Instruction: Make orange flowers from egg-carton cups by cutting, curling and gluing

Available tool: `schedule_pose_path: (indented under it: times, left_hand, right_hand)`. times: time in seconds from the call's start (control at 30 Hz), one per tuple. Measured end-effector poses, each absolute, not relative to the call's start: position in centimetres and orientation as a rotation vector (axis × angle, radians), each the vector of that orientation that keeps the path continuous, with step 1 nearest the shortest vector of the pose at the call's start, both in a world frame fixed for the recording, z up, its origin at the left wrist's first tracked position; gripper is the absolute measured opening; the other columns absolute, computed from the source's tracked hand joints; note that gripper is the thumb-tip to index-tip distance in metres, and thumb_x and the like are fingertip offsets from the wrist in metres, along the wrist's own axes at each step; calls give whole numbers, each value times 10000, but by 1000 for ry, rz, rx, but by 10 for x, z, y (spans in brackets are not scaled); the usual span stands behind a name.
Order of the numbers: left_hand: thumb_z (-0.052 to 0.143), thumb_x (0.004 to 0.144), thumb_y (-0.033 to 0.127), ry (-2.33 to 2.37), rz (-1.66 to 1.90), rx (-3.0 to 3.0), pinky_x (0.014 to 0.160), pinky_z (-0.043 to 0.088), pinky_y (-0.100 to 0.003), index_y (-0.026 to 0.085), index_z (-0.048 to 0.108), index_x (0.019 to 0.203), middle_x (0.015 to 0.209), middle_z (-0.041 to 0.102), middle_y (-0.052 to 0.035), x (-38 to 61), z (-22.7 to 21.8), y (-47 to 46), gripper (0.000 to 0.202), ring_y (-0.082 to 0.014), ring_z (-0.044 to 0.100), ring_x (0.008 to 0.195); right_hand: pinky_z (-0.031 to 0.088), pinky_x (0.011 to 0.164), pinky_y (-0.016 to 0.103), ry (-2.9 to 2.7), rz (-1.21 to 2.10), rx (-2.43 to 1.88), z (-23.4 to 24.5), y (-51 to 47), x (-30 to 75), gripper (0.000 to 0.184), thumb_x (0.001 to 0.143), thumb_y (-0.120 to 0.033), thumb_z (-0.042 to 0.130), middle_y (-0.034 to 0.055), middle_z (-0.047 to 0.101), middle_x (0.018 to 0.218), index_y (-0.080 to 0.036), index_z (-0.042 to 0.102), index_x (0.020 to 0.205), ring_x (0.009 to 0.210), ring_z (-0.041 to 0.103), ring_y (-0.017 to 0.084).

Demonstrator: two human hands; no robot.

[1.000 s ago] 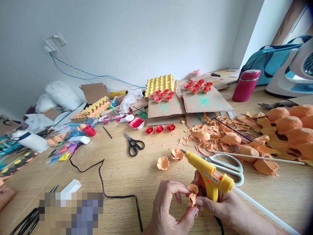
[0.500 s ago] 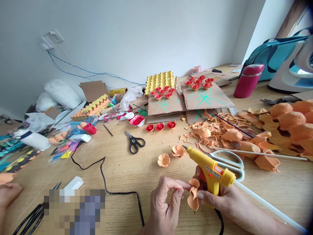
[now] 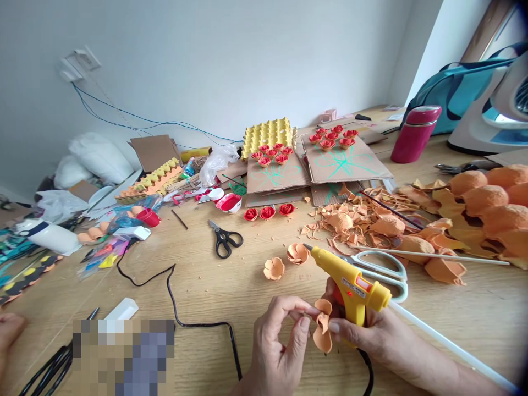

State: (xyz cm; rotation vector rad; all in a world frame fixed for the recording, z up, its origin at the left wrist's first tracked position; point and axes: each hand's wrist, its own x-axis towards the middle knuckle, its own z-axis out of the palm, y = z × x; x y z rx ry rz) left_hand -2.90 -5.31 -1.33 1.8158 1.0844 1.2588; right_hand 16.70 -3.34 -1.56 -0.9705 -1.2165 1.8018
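My right hand (image 3: pixel 371 335) is wrapped round a yellow hot glue gun (image 3: pixel 344 278), its nozzle pointing up and left. A clear glue stick (image 3: pixel 449 344) trails out of its back. The right thumb also presses against an orange egg-carton flower piece (image 3: pixel 323 335) with petals spread up and down. My left hand (image 3: pixel 280 341) is curled, with its fingertips at that piece's left side; the contact is partly hidden. Two orange cupped flowers (image 3: pixel 274 269) lie just beyond. Green-handled scissors (image 3: pixel 385 267) rest behind the glue gun.
Black scissors (image 3: pixel 225 240) and red painted flowers (image 3: pixel 267 213) lie farther back. Orange carton scraps (image 3: pixel 350 220) and an egg tray (image 3: pixel 489 201) fill the right side. A black cord (image 3: pixel 202 325) crosses the table. Another person's hand (image 3: pixel 10 330) is at the left edge.
The view has shifted slightly, so things sit a little farther left. Both hands keep nearly the same pose at the flower piece. The other person's hand has moved toward the left edge.
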Motion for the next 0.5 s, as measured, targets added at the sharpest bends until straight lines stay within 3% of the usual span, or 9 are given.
schedule_pose_path:
  times: [0.1, 0.5]
  left_hand:
    - [497, 972, 98, 1076, 1245, 1978, 779, 566, -277, 200, 683, 1038, 909, 745, -58, -29, -10, -52, 222, -179, 708, 841]
    - [472, 935, 17, 1024, 1248, 2095, 763, 536, -284, 208, 696, 1054, 898, 708, -56, -29, -12, -50, 317, -179, 668, 832]
  right_hand:
    - [490, 705, 293, -1229, 1801, -942, -18, -33, 167, 328, 779, -385, 809, -30, 612, 843, -264, 539, 922, 756, 558, 171]
    - [496, 723, 308, -1262, 1800, -923, -15, -32, 167, 330, 787, -416, 795, -24, 608, 826, -256, 523, 886, 769, 583, 178]
